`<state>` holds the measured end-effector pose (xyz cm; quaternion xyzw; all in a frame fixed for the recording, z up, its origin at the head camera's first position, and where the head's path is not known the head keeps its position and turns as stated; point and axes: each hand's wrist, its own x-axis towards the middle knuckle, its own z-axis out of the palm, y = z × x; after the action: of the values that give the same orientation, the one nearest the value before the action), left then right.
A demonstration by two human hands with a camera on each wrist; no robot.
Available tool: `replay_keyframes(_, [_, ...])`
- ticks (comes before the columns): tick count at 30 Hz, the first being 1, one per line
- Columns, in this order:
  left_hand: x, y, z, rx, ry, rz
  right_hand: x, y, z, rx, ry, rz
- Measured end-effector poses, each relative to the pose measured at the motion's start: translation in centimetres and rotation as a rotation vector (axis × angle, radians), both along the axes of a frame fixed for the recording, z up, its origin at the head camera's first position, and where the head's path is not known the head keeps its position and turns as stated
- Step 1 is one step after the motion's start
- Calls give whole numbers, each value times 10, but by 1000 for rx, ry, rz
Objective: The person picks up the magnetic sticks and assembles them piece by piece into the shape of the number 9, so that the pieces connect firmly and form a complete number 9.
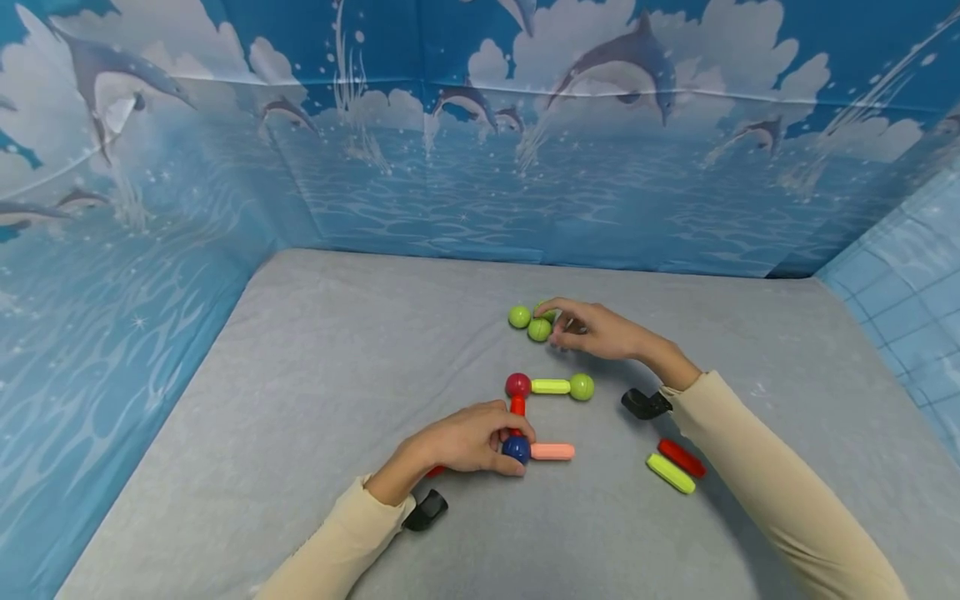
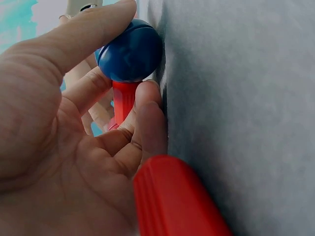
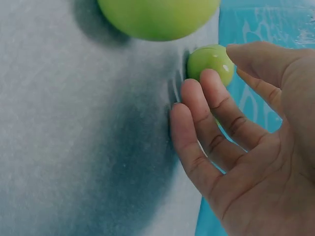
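Note:
My left hand (image 1: pixel 472 437) grips a blue ball (image 1: pixel 516 449), thumb on one side and fingers on the other. From that ball a red stick (image 1: pixel 517 407) runs back to a red ball (image 1: pixel 518 385), and a salmon-pink stick (image 1: pixel 552 452) points right. A yellow-green stick (image 1: pixel 551 387) joins the red ball to a green ball (image 1: pixel 582 387). Farther back, my right hand (image 1: pixel 596 332) reaches over a cluster of loose green balls, including one at the left (image 1: pixel 519 317) and one in front (image 1: pixel 539 330). Its fingers are extended, fingertips right at a green ball (image 3: pixel 209 64).
A loose red stick (image 1: pixel 682 458) and a yellow-green stick (image 1: pixel 671 473) lie side by side near my right forearm. Another red stick (image 2: pixel 174 196) lies under my left hand. The grey cloth surface (image 1: pixel 360 333) meets a dolphin-print curtain (image 1: pixel 450 200) at the back.

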<state>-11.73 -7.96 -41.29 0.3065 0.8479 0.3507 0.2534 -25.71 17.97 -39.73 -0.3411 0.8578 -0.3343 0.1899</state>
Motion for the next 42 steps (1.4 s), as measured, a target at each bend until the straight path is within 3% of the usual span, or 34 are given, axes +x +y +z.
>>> replay_keyframes(31, [-1,0,1,7,3,5,2,-8,-5,109,15,23])
replay_keyframes(42, [0,0,0,11,6,5,17,8,-3,6,86,-3])
